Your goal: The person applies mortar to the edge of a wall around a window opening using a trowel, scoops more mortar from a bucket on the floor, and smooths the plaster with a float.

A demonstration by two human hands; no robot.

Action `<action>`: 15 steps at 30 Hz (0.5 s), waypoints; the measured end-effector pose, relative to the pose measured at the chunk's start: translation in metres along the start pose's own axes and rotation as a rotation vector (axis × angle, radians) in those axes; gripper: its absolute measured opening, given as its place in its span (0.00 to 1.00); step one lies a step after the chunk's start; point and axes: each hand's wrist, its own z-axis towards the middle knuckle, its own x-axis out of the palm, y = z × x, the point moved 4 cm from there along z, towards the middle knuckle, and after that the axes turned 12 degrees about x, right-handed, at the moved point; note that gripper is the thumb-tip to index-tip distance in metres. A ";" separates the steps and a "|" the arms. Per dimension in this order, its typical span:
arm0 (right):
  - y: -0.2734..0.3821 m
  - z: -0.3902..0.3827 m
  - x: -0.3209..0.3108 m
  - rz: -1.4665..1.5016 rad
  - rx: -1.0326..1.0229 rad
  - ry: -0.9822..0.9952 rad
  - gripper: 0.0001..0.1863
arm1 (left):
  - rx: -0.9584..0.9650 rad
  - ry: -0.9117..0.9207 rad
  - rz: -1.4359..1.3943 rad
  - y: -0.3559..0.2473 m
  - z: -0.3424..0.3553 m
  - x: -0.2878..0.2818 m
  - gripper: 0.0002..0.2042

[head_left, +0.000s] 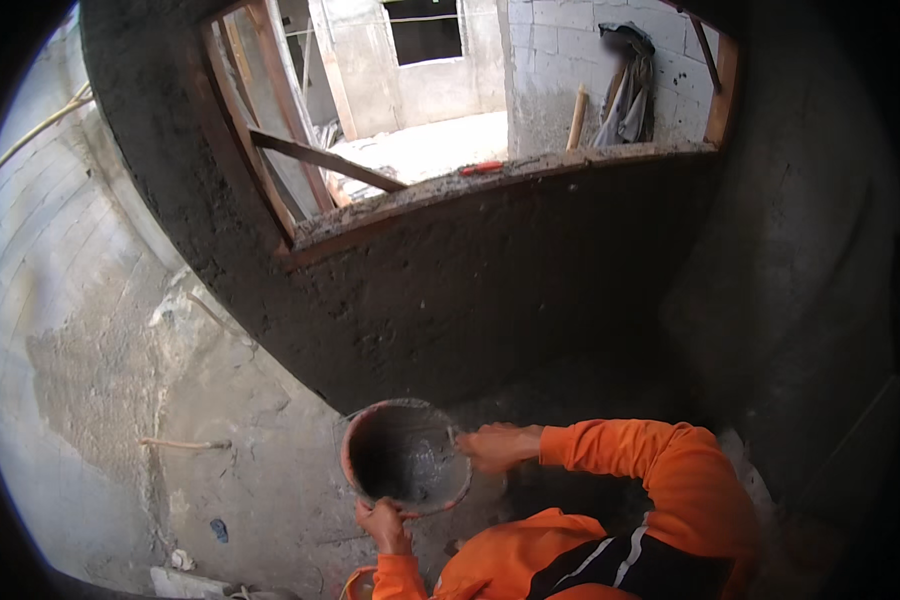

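A round reddish bucket [348,462] is tilted so its mouth faces me. Wet grey mortar [425,478] lies inside it. Closed on the bucket's near rim at the lower left is my left hand [382,525]. My right hand [498,447] is a fist at the right side of the bucket's mouth. A short thin piece pokes out of that fist over the rim; most of it is hidden, so its kind does not show. Both arms wear orange sleeves.
Ahead stands a dark, freshly plastered wall [450,270] with a wooden-framed window opening. A red object [482,168] lies on its sill [570,160]. A stick [185,443] and a dark scrap [219,530] are on the left. An orange rim [358,582] shows below the bucket.
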 end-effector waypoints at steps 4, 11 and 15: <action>-0.012 0.011 0.103 0.125 0.048 0.095 0.16 | 0.160 0.205 0.088 -0.008 -0.016 0.013 0.14; -0.030 -0.051 0.085 0.906 0.469 0.324 0.10 | 0.477 0.460 0.202 -0.026 -0.038 0.007 0.19; -0.064 -0.075 0.117 1.390 0.266 0.616 0.19 | 0.561 0.586 0.180 -0.042 -0.048 0.030 0.19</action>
